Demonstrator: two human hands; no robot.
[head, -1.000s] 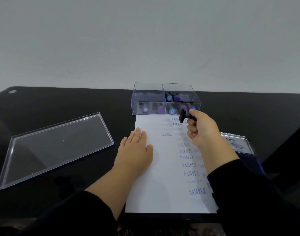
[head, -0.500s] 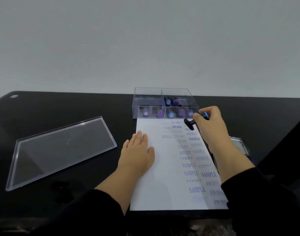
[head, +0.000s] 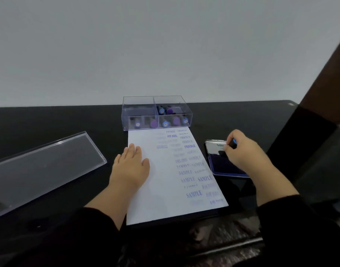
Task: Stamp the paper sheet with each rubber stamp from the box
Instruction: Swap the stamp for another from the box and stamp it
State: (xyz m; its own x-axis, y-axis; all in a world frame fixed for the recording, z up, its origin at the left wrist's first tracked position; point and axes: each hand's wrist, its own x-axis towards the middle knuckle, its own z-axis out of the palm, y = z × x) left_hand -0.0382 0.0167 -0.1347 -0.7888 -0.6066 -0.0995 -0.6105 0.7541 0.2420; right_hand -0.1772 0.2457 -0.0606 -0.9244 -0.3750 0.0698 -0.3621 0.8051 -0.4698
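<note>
A small black rubber stamp with a blue cap (head: pixel 231 145) is pinched in the right hand (head: pixel 242 151), face down over the open blue ink pad (head: pixel 222 166) just beside the right edge of the white paper sheet (head: pixel 161 182). The sheet lies leftward of the grip, near, pinned flat by the open-fingered left hand (head: pixel 129 166). The clear plastic box (head: pixel 157 112) with the remaining stamps touches the sheet's far edge on the black table (head: pixel 69 120).

You're at an office-type desk: a glossy black tabletop (head: pixel 69 116) across the frame's middle, pushed against a plain pale wall (head: pixel 165 45) filling the top half. Desk stationery backs it up: a clear box (head: pixel 157 102) of rubber stamps at center, its lid (head: pixel 45 166) at left, an ink pad (head: pixel 223 166) at right, a stamped paper sheet (head: pixel 165 189) with AIR MAIL, FRAGILE, SAMPLE marks.
</note>
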